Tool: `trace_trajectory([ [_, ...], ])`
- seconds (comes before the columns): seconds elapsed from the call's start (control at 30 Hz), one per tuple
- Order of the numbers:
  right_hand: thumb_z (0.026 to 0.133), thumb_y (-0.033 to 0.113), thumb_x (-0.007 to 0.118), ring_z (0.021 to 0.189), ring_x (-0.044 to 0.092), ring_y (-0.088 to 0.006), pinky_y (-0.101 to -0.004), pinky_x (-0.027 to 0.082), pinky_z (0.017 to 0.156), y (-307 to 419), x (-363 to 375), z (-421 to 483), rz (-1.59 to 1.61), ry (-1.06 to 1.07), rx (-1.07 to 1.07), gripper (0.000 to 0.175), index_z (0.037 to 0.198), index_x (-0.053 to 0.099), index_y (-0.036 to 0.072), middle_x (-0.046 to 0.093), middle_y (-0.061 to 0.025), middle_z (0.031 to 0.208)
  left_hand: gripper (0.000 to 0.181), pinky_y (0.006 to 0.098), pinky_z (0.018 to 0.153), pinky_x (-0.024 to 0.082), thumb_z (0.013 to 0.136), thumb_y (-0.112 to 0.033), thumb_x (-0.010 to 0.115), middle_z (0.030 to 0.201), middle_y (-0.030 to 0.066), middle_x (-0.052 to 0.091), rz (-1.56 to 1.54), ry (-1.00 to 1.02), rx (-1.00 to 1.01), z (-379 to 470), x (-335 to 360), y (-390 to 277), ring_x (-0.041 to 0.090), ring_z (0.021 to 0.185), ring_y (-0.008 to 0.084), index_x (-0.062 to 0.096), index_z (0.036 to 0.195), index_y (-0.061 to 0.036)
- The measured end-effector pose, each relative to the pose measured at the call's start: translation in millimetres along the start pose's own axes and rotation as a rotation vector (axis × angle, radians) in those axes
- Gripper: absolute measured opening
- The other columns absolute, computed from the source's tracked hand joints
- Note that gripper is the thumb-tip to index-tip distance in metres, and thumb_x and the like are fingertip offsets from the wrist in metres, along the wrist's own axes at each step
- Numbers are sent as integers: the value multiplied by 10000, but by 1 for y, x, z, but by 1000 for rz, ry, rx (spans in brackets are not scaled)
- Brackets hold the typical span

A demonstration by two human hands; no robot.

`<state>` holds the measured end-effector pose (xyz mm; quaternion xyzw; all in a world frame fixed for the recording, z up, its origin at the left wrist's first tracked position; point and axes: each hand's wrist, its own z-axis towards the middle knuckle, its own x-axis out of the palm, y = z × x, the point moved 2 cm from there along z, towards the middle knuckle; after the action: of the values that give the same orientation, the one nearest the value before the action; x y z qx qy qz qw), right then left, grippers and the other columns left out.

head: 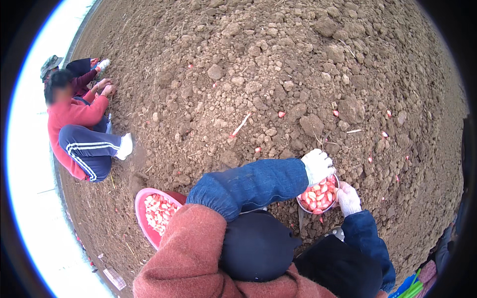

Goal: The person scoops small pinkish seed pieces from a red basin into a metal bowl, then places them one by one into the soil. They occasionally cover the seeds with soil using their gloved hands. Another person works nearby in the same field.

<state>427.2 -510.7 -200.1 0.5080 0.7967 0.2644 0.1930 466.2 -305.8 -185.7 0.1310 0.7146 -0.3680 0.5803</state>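
Note:
In the head view my right hand (347, 199), in a white knit glove, grips the right rim of a small round bowl (299, 203). Pinkish-red garlic cloves (318, 195) fill the bowl. My left hand (316, 165), also gloved in white, reaches across to the bowl's far edge with its fingers bent. Whether a clove is between those fingers is hidden. Blue denim covers both forearms. Beside my left elbow, a pink plastic basin (141, 212) holds more pale and pinkish cloves (159, 214).
Cloddy brown soil (257, 82) spreads ahead, with single cloves such as one clove (281, 114) scattered over it. A dry stalk (241, 125) lies among the clods. At left, a person in a red top (82, 115) crouches beside another person. Green stems (411, 288) show at lower right.

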Motion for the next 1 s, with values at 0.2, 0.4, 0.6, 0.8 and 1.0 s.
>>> trace_trajectory([
  [0.2,894,50,530,593,585,-117,-259,501,517,2,-2,0,-98,4,-26,309,1177,613,-42,647,-58,803,312,394,886,465,768,-273,642,952,17,642,-118,-142,5,2,1,3,612,949,226,688,1059,-169],
  [0.4,913,20,507,570,558,-117,-248,512,516,6,-1,-3,-33,20,17,274,1158,600,-60,622,-47,772,240,404,747,522,845,-144,652,820,57,667,-252,-481,-217,-19,-66,65,657,796,275,658,1085,-148],
  [0.6,914,11,508,580,574,-122,-261,517,521,12,-1,-5,-33,17,82,241,1121,604,-66,629,-65,787,174,413,769,543,887,-144,595,909,103,701,134,-318,-901,-105,-155,223,674,868,307,710,1016,-164],
  [0.8,898,-9,518,591,575,-134,-270,504,543,18,1,-7,-98,-17,126,225,1089,624,-60,640,-74,789,288,465,763,526,922,-354,616,928,192,703,375,28,-1054,-108,-195,337,684,888,365,715,943,-84],
  [1.0,873,-40,503,642,565,-114,-259,484,573,18,2,-7,-102,-23,163,247,1085,629,-52,642,-61,804,309,446,892,527,874,-311,623,1082,180,702,404,326,-1090,-78,-171,375,670,1028,348,716,1045,-70],
])
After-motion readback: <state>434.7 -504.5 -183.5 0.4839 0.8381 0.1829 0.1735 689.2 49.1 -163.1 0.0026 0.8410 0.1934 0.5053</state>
